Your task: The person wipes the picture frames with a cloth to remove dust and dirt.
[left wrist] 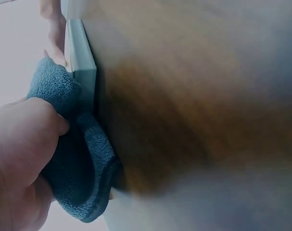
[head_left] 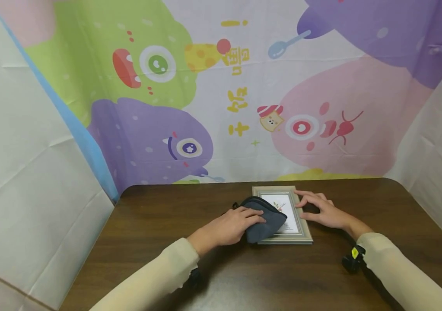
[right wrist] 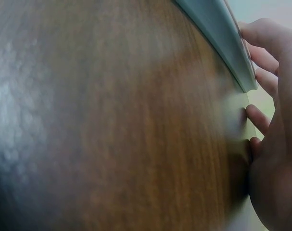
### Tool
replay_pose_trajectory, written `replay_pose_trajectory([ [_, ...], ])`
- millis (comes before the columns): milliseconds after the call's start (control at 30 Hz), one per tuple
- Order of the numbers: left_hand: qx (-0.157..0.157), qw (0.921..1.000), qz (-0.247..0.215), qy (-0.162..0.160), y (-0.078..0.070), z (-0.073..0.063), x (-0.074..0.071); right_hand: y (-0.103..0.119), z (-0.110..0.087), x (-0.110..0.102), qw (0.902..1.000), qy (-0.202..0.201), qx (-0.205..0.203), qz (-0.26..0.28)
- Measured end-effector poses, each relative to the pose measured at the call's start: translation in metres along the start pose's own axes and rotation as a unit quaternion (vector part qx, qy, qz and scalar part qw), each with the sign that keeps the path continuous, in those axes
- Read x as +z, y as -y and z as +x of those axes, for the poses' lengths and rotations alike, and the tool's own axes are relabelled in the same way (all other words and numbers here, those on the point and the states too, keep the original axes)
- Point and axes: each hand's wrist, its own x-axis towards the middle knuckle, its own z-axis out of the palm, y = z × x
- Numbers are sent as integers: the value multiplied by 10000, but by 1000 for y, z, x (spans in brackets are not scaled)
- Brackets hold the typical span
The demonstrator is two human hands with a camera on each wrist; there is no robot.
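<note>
A picture frame [head_left: 307, 231] with a pale silvery border lies on the brown table, a small plant print showing inside it. My left hand [head_left: 236, 224] grips a dark blue-grey cloth [head_left: 266, 224] with a black edge, which covers the frame's left part and hangs over its side. In the left wrist view the cloth [left wrist: 85, 168] looks fluffy and folded, bunched by the thumb. At the frame's right edge, my right hand [head_left: 327, 212] touches the border with thumb and fingertips. The right wrist view shows these fingers [right wrist: 263, 60] against the frame's rim [right wrist: 227, 43], lower fingers near the tabletop.
The wooden table [head_left: 158, 216] has rounded far corners. Behind it hangs a curtain [head_left: 240, 160] printed with cartoon monsters, and pale sheets [head_left: 38, 172] close off the sides. A dark wrist device [head_left: 353, 260] sits at the right sleeve.
</note>
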Motion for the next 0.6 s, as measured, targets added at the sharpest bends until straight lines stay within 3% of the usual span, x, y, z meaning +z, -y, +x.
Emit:
replay_pose_trajectory([
  [367,-166,9995,87,260,24,29,-9,1,0,1,10000,-31,20,-50],
  [600,-501,9981,-80,358,36,47,-13,1,0,0,9999,-21,96,-58],
])
